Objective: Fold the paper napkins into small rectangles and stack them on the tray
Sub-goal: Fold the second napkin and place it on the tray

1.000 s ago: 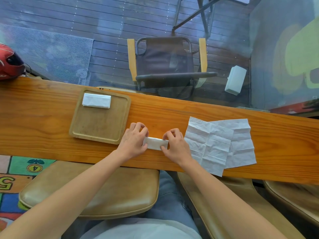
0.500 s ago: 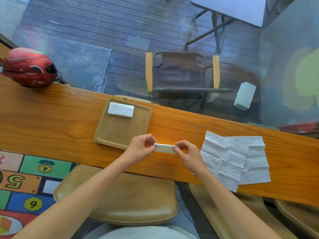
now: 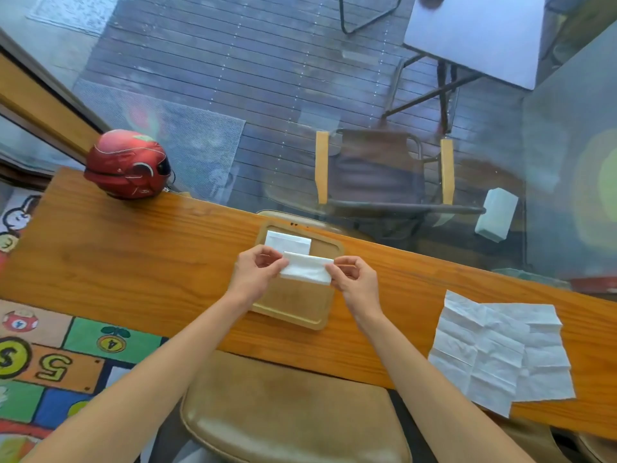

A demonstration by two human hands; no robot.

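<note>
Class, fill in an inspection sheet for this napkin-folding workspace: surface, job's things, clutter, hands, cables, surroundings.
Surface: wooden counter.
Job's things: tray with one folded napkin; second napkin held above the tray; open napkins to the right.
Clutter: red helmet at the far left.
Hands: left hand and right hand each pinch an end of the second napkin.
Cables: nothing seen.
Surroundings: stool, play mat, chair beyond glass.

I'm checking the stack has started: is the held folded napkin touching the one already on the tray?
Cannot tell. In the head view the held napkin, pinched by both hands, overlaps the near edge of the tray's napkin, hiding any gap.
</note>
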